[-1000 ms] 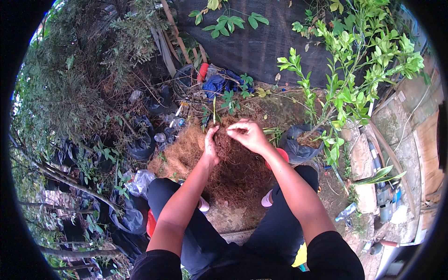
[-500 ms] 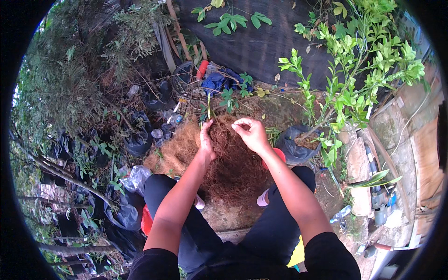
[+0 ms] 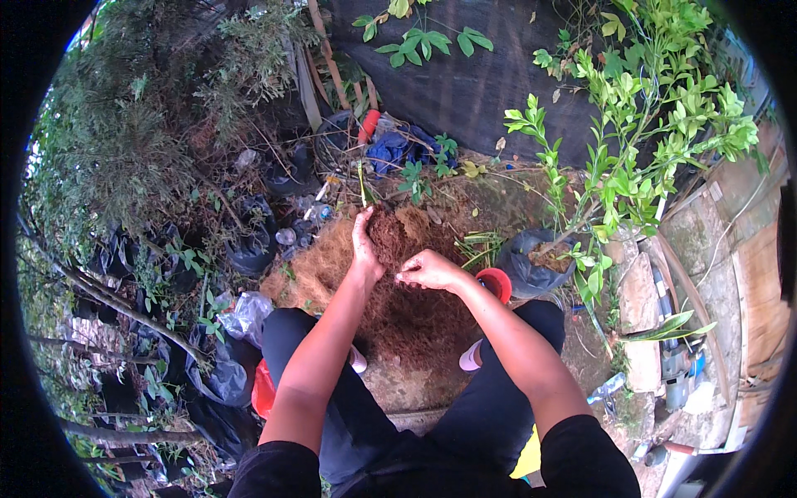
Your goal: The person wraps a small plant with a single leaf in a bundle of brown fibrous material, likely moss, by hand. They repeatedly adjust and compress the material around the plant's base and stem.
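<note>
Where the ground (image 3: 415, 393) carries a brown fibre pile (image 3: 411, 328), the right hand (image 3: 432, 272) curls above it, gripping what I can't tell. Near the pile's far edge, the left hand (image 3: 366, 247) cups a dark clump (image 3: 387, 231) beneath a green shoot (image 3: 363, 187), best supported gently.

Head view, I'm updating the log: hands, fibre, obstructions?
Left hand against brown fibre. Right hand lower in frame, contents unclear. Right forearm partly covers red container.

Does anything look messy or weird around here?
Yes: a clear plastic bottle lies tipped over at the right, like litter, and loose brown fibre is heaped straight on the ground, seemingly without a container.
</note>
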The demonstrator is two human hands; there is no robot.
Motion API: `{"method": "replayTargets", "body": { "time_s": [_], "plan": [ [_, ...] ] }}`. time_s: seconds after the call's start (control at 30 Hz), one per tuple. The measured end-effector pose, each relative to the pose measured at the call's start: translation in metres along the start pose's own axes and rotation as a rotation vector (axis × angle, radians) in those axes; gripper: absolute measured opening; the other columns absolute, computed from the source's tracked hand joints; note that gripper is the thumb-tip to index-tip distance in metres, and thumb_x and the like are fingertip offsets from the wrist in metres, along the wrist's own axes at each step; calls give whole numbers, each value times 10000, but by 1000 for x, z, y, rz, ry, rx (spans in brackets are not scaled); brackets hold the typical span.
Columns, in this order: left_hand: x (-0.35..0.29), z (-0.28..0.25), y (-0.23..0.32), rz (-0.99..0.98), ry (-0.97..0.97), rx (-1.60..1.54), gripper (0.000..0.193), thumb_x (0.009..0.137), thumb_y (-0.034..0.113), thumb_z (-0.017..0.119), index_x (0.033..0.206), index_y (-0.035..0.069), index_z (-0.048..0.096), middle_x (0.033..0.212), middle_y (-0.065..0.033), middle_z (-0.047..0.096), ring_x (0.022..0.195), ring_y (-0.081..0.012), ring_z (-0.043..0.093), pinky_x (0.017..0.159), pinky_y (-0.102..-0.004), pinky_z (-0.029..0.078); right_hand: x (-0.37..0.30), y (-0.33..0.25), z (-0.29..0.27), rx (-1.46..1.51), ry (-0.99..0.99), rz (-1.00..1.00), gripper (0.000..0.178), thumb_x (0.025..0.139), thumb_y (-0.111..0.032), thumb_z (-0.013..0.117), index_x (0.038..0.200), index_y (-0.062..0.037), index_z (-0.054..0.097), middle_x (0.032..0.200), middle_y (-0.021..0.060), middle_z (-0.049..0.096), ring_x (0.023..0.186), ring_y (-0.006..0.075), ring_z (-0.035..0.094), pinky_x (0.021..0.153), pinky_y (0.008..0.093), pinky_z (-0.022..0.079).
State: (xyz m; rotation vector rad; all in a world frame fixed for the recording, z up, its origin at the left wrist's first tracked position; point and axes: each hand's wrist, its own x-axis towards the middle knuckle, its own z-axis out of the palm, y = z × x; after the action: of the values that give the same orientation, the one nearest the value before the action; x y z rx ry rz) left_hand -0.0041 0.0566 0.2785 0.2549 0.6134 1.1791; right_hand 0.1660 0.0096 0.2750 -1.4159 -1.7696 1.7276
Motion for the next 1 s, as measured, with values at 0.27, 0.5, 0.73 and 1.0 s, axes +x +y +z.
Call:
{"method": "replayTargets", "body": {
  "time_s": [0.27, 0.5, 0.73, 1.0],
  "plan": [
    [0, -3, 19, -5, -25, -2, 346, 897, 480, 621, 1067, 180, 636, 937, -43, 680, 824, -242, 657, 736, -413, 541, 0, -5, -17, 28, 19, -136, 209, 930, -211, 716, 1062, -63, 781, 840, -8, 735, 673, 59, 559, 608, 261, 455],
    [-8, 7, 29, 53, -26, -7, 388, 871, 498, 632, 1099, 184, 652, 981, -46, 688, 903, -257, 646, 794, -452, 524, -7, -18, -31, -5, -130, -314, 233, 921, -123, 719, 1082, 43, 744, 997, 94, 749, 900, 155, 685, 825, 297, 537],
    [-8, 5, 40, 103, 31, -4, 440, 872, 506, 592, 1114, 144, 655, 1040, -70, 671, 966, -293, 611, 851, -497, 481, -12, -24, -36, 29, -231, -344, 209, 922, -116, 719, 1047, 49, 749, 952, 71, 707, 903, 154, 662, 812, 293, 520],
    [-1, -6, 53, 175, 102, -8, 469, 848, 538, 598, 1087, 138, 652, 1021, -75, 670, 946, -283, 618, 832, -496, 483, -23, -27, -46, -49, -293, -348, 230, 911, -184, 744, 996, 29, 762, 900, 49, 695, 863, 138, 637, 788, 290, 481]
  ]
}}
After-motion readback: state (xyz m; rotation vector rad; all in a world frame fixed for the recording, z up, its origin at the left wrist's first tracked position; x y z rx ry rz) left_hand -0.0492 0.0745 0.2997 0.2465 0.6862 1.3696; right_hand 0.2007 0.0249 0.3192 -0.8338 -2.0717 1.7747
